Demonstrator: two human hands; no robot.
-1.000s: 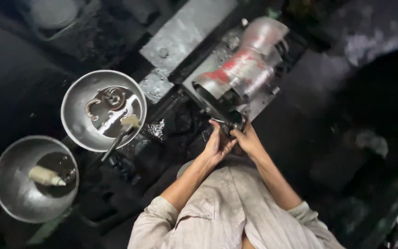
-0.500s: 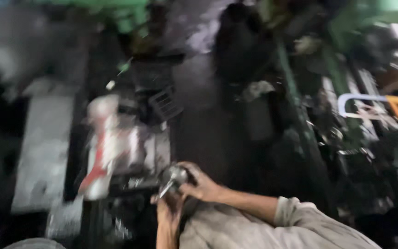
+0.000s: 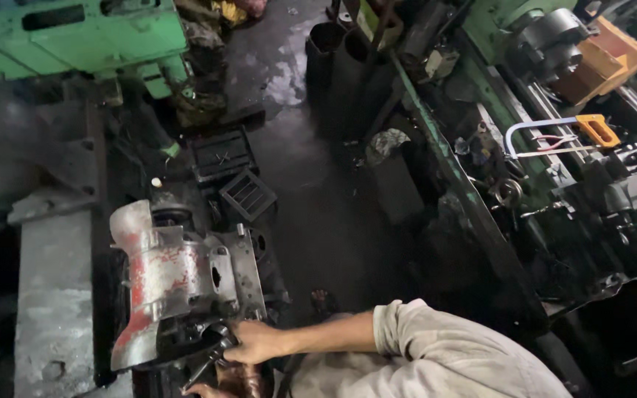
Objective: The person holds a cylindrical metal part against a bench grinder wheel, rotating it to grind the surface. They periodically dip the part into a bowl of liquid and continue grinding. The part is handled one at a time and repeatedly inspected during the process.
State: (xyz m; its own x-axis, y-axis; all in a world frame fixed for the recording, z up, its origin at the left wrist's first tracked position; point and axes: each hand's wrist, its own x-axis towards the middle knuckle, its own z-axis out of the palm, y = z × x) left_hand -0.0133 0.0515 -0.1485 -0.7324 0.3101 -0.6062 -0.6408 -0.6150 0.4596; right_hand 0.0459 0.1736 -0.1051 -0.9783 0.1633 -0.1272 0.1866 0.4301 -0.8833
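Note:
A grey metal machine casing (image 3: 178,284) with worn red paint lies on a dark, oily workbench. My right hand (image 3: 256,343) reaches in from the right, in a pale sleeve, and grips a dark round part (image 3: 211,340) at the casing's near end. Only a little of my left hand (image 3: 226,383) shows at the bottom edge, just below the right hand. A thin metal tool (image 3: 197,374) pokes out beside it. The frame edge hides the left hand's fingers.
A long grey metal slab (image 3: 53,295) lies left of the casing. Black slotted blocks (image 3: 247,193) sit behind it. A wet dark floor (image 3: 311,147) runs up the middle. On the right stands a green machine bench (image 3: 481,177) with a hacksaw (image 3: 554,136); a green machine (image 3: 75,33) stands at top left.
The view has swung round: the two metal bowls are out of sight and the floor and right-hand bench now show. Both hands stay at the casing's near end.

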